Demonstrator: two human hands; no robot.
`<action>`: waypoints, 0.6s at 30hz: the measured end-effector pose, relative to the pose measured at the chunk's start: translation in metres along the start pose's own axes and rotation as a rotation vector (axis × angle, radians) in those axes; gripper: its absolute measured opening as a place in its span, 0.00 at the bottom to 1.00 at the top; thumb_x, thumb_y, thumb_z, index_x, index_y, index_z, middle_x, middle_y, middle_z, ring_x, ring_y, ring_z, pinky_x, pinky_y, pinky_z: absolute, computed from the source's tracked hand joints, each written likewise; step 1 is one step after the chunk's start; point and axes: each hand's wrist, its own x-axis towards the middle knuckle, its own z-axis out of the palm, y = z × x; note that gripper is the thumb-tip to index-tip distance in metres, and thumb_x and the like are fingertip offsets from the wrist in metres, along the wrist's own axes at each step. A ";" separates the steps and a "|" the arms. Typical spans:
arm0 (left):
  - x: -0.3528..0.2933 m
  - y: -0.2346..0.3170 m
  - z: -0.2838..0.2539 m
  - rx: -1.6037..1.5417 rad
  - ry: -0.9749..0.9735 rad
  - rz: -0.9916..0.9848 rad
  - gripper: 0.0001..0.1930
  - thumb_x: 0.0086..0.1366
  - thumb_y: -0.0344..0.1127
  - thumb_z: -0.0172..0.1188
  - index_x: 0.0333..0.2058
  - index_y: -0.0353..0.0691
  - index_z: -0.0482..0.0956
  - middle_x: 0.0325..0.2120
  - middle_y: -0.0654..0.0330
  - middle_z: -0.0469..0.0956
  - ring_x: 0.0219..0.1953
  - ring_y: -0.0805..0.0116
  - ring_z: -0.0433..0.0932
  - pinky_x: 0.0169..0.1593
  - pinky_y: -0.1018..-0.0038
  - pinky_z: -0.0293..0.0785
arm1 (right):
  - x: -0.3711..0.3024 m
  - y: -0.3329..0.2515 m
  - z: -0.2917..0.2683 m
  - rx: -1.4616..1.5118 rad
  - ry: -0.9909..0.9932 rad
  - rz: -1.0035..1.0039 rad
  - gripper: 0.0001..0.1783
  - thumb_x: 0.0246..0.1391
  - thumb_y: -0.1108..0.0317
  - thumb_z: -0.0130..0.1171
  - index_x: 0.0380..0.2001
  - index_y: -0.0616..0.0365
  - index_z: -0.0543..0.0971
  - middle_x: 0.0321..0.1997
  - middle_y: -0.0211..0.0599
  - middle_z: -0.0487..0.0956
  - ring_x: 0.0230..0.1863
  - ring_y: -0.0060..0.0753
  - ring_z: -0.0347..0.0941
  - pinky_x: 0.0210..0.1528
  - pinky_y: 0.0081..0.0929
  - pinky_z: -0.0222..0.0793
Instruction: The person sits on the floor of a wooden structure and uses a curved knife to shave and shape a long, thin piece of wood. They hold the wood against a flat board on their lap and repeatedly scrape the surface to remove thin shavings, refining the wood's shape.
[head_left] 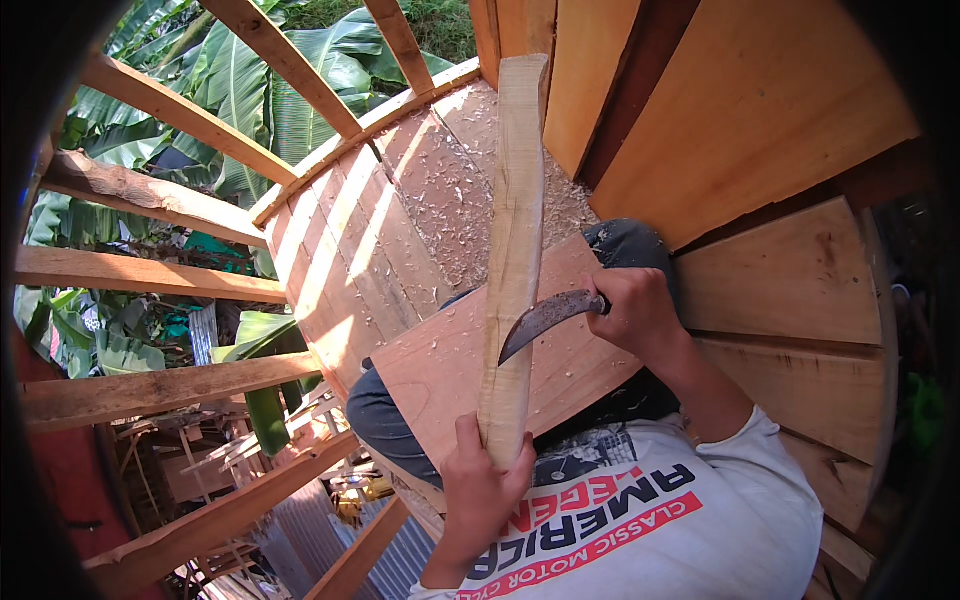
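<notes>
A long pale piece of wood [517,200] stands up and away from me, its near end in the grip of my left hand [484,478]. My right hand [640,312] is closed round the handle of a knife [548,320] with a dark curved blade. The blade lies across the wood's lower half, its tip near the left edge; whether it bites into the surface I cannot tell. Beneath both, a flat wooden board [440,375] rests across my lap, with a few small shavings on it. Most of the knife's handle is hidden in my fist.
Wood shavings [450,200] litter the plank floor [335,235] ahead. A slatted wooden railing [190,190] curves along the left, with banana leaves [235,90] beyond it. On the right rises a wooden plank wall [740,110], close to my right arm.
</notes>
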 end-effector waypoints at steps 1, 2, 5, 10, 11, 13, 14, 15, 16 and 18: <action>0.000 0.001 0.001 -0.001 0.003 0.007 0.21 0.54 0.34 0.67 0.41 0.34 0.66 0.20 0.44 0.76 0.24 0.43 0.79 0.27 0.59 0.74 | 0.002 0.000 0.000 0.011 0.029 0.000 0.10 0.45 0.67 0.61 0.16 0.57 0.76 0.16 0.43 0.75 0.20 0.46 0.76 0.22 0.38 0.70; 0.000 0.003 0.001 0.001 0.004 0.006 0.22 0.54 0.34 0.67 0.42 0.34 0.66 0.20 0.44 0.75 0.24 0.43 0.79 0.27 0.59 0.74 | 0.004 0.000 0.000 0.022 0.058 0.000 0.09 0.45 0.67 0.61 0.16 0.57 0.76 0.16 0.43 0.75 0.20 0.46 0.76 0.22 0.37 0.70; 0.001 0.004 0.002 0.008 0.010 0.006 0.22 0.54 0.35 0.67 0.42 0.34 0.66 0.20 0.44 0.75 0.23 0.42 0.79 0.27 0.59 0.74 | 0.006 0.006 0.005 -0.041 0.053 0.005 0.07 0.45 0.68 0.61 0.17 0.56 0.77 0.16 0.42 0.76 0.20 0.46 0.76 0.23 0.37 0.71; -0.001 0.000 0.001 0.020 0.009 0.004 0.22 0.54 0.35 0.67 0.42 0.34 0.65 0.20 0.43 0.75 0.23 0.42 0.79 0.26 0.59 0.74 | 0.010 0.013 0.004 -0.017 0.061 0.009 0.06 0.44 0.68 0.60 0.18 0.56 0.77 0.17 0.42 0.76 0.21 0.46 0.76 0.24 0.38 0.71; -0.002 -0.001 0.000 0.027 0.002 0.000 0.22 0.54 0.35 0.67 0.42 0.34 0.65 0.20 0.43 0.75 0.23 0.42 0.79 0.26 0.59 0.74 | 0.009 0.014 0.005 -0.023 0.060 0.010 0.06 0.44 0.68 0.60 0.18 0.56 0.77 0.18 0.42 0.77 0.22 0.46 0.76 0.24 0.38 0.71; -0.004 -0.003 0.000 0.038 -0.011 -0.012 0.22 0.54 0.35 0.67 0.42 0.34 0.65 0.20 0.43 0.75 0.23 0.42 0.79 0.26 0.59 0.74 | 0.007 0.012 0.006 -0.054 0.038 0.041 0.05 0.42 0.68 0.60 0.18 0.55 0.77 0.18 0.42 0.77 0.22 0.46 0.77 0.24 0.37 0.71; -0.004 -0.002 0.001 0.027 -0.012 -0.021 0.22 0.54 0.35 0.67 0.42 0.34 0.66 0.20 0.43 0.75 0.23 0.42 0.78 0.26 0.59 0.74 | 0.006 0.012 0.007 -0.070 0.026 0.056 0.04 0.41 0.68 0.61 0.18 0.54 0.77 0.18 0.41 0.77 0.23 0.46 0.77 0.24 0.37 0.71; -0.004 -0.001 0.001 0.016 -0.012 -0.030 0.22 0.55 0.35 0.67 0.42 0.34 0.66 0.20 0.43 0.75 0.23 0.41 0.78 0.26 0.59 0.74 | 0.006 0.012 0.007 -0.054 0.028 0.063 0.04 0.40 0.68 0.61 0.19 0.54 0.78 0.18 0.41 0.77 0.23 0.46 0.77 0.24 0.37 0.72; -0.004 0.001 0.001 0.007 -0.011 -0.038 0.22 0.55 0.35 0.67 0.42 0.34 0.66 0.20 0.43 0.75 0.23 0.41 0.78 0.26 0.59 0.74 | 0.007 0.012 0.007 -0.037 0.032 0.069 0.03 0.40 0.67 0.61 0.19 0.54 0.78 0.18 0.41 0.78 0.23 0.46 0.77 0.25 0.37 0.72; -0.006 0.007 -0.003 0.041 0.003 -0.047 0.21 0.54 0.33 0.67 0.41 0.33 0.66 0.20 0.44 0.75 0.25 0.45 0.80 0.27 0.63 0.73 | 0.007 0.011 0.008 -0.013 0.030 0.080 0.03 0.39 0.67 0.60 0.20 0.53 0.79 0.19 0.41 0.78 0.24 0.46 0.78 0.26 0.37 0.72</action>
